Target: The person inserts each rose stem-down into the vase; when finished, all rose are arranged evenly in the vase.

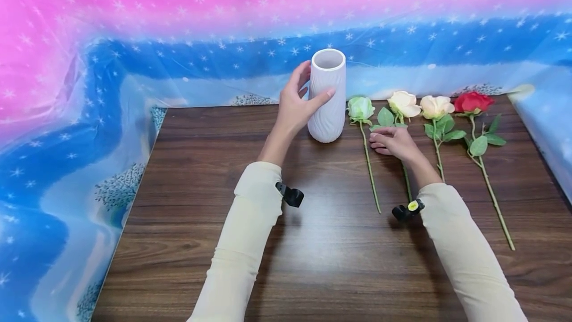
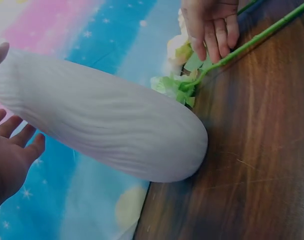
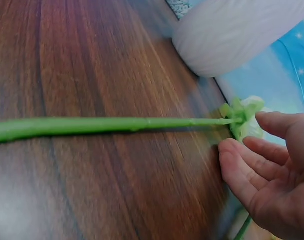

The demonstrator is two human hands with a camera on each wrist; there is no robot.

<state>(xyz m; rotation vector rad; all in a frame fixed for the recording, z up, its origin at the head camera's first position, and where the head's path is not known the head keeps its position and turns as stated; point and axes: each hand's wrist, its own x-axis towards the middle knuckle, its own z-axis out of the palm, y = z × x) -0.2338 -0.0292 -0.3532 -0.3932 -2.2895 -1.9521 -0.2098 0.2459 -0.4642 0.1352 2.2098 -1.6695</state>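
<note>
A white ribbed vase (image 1: 328, 96) (image 2: 107, 125) stands upright near the back of the dark wooden table (image 1: 313, 262). My left hand (image 1: 299, 101) (image 2: 12, 155) holds it, thumb on the front and fingers round the far side. To its right lie a pale green rose (image 1: 361, 108) (image 3: 244, 112), a cream-white rose (image 1: 403, 103), a peach-cream rose (image 1: 435, 107) and a red rose (image 1: 472, 102), stems toward me. My right hand (image 1: 386, 143) (image 3: 271, 175) (image 2: 211, 30) rests with relaxed fingers over the cream-white rose's stem, fingertips beside the green rose's stem (image 3: 112, 125), gripping nothing.
A pink and blue star-printed cloth (image 1: 134, 39) hangs behind the table and drapes down its left and right sides. The table's left edge (image 1: 134, 198) runs diagonally. Bare wood lies in front of the vase and between my forearms.
</note>
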